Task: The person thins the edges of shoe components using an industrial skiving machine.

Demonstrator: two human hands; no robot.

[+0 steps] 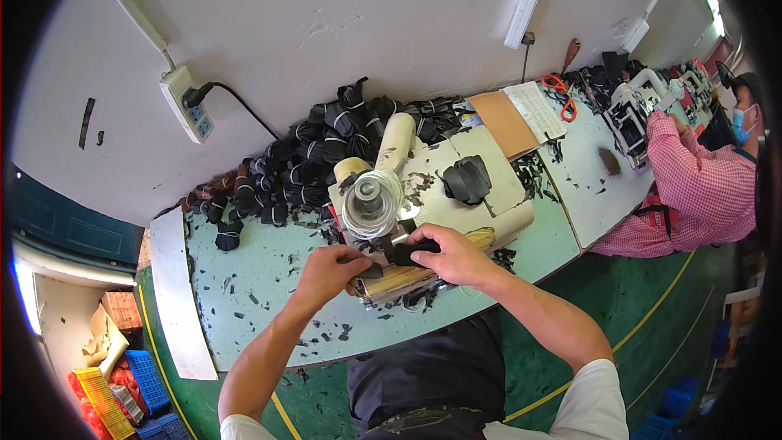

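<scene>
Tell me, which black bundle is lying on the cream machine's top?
The lone bundle beyond the right hand; the other bundles are heaped near the wall.

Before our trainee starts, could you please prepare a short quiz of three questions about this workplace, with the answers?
1. Multiple choice: which thing lies on the cream machine?
A) the blue crate
B) the black bundle
C) the red-handled scissors

2. True or false: the black plug is in the white socket strip at the upper left.

3. Which is nearer to that bundle, the left hand or the right hand?

Key: 1 B; 2 true; 3 right hand.
</scene>
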